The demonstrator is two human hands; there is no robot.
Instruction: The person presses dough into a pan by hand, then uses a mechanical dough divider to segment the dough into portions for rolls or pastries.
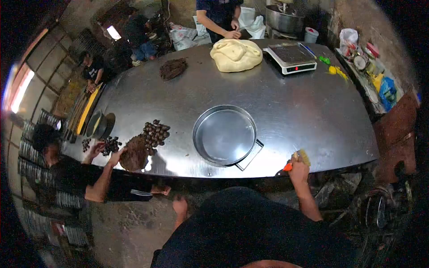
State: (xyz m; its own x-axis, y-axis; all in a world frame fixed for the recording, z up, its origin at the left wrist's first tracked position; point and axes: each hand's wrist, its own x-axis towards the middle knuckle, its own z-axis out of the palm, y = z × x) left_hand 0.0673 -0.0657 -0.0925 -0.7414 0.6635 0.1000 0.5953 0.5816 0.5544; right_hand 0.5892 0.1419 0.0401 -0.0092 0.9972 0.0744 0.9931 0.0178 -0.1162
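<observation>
At the table's near edge, my right hand [299,170] is closed around a brush with pale yellow bristles [304,157]. An orange-handled tool [287,166] lies right beside my fingers on the steel. My left hand [180,206] hangs low beside my body, below the table edge, with its fingers blurred. In front of me sits a round metal pan [225,134] with a wire handle [251,156] on its near right side.
Pale dough [236,56] and a digital scale [292,58] stand at the table's [178,98] far side, near a standing person [219,18]. At left, another person [67,174] handles a brown mass [134,154] beside dark balls [155,133]. A brown lump [173,69] lies farther back.
</observation>
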